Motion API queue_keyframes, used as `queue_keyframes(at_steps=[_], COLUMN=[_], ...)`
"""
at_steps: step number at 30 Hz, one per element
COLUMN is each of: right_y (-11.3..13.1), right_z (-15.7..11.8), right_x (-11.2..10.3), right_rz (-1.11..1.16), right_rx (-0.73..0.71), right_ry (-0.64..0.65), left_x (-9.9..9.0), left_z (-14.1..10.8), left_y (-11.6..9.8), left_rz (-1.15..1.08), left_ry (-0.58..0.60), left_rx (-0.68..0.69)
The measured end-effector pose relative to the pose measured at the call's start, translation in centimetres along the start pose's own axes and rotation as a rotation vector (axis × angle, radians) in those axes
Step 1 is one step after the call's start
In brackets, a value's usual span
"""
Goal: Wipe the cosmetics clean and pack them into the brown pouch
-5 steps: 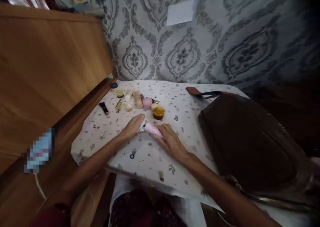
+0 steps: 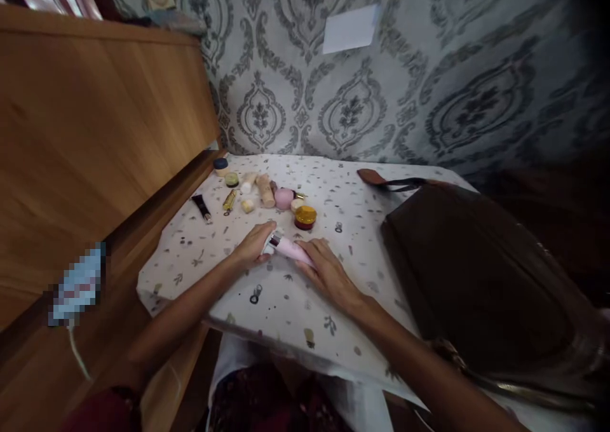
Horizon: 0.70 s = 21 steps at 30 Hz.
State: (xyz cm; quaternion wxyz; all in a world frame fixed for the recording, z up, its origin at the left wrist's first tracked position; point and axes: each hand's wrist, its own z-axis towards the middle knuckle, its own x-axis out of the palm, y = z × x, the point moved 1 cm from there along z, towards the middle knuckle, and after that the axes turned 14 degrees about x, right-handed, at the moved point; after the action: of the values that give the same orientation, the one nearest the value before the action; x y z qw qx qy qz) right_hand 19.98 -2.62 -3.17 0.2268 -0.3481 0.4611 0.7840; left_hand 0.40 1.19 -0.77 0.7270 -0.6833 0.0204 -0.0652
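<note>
A pink tube (image 2: 291,250) with a silver band lies slanted between my hands, low over the printed cloth. Its pink body is gripped by my right hand (image 2: 330,273). My left hand (image 2: 255,244) closes round a white piece (image 2: 269,246) at the tube's silver end; whether that piece is joined to the tube I cannot tell. Just beyond my hands stands an amber jar (image 2: 305,216), beside a round pink item (image 2: 284,198) and a beige tube (image 2: 265,191).
Small cosmetics, including a dark tube (image 2: 202,208) and a gold bottle (image 2: 229,200), lie on the table's (image 2: 286,305) far left. A large brown bag (image 2: 481,279) covers the right side. A wooden cabinet (image 2: 105,101) borders the left.
The silver band between my hands shows more now, and my left hand sits slightly lower around the white piece. The whole view has shifted a little.
</note>
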Motion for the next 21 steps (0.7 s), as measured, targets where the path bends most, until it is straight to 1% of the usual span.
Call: queue_keyframes(at_steps=[2, 4, 7, 12, 14, 17, 21], right_y=[0.1, 0.1, 0.0, -0.4, -0.5, -0.5, -0.4], right_z=[0.0, 0.0, 0.0, 0.0, 0.0, -0.1, -0.2], right_x=[0.0, 0.0, 0.3, 0.7, 0.7, 0.7, 0.7], right_rz=[0.005, 0.001, -0.028, -0.085, -0.108, -0.155, -0.221], right_rx=[0.009, 0.015, 0.022, 0.039, 0.040, 0.041, 0.037], right_ry=[0.008, 0.004, -0.018, -0.068, -0.079, -0.083, -0.092], left_x=[0.1, 0.1, 0.0, -0.6, -0.8, -0.8, -0.9], left_z=[-0.1, -0.2, -0.4, -0.5, -0.7, -1.0, -1.3], left_y=[0.1, 0.1, 0.2, 0.5, 0.4, 0.0, -0.1], left_rz=[-0.005, 0.000, 0.023, 0.126, 0.209, 0.415, 0.679], left_ry=[0.036, 0.065, 0.074, 0.109, 0.154, 0.235, 0.290], left_rx=[-0.019, -0.009, 0.045, 0.115, 0.187, 0.337, 0.477])
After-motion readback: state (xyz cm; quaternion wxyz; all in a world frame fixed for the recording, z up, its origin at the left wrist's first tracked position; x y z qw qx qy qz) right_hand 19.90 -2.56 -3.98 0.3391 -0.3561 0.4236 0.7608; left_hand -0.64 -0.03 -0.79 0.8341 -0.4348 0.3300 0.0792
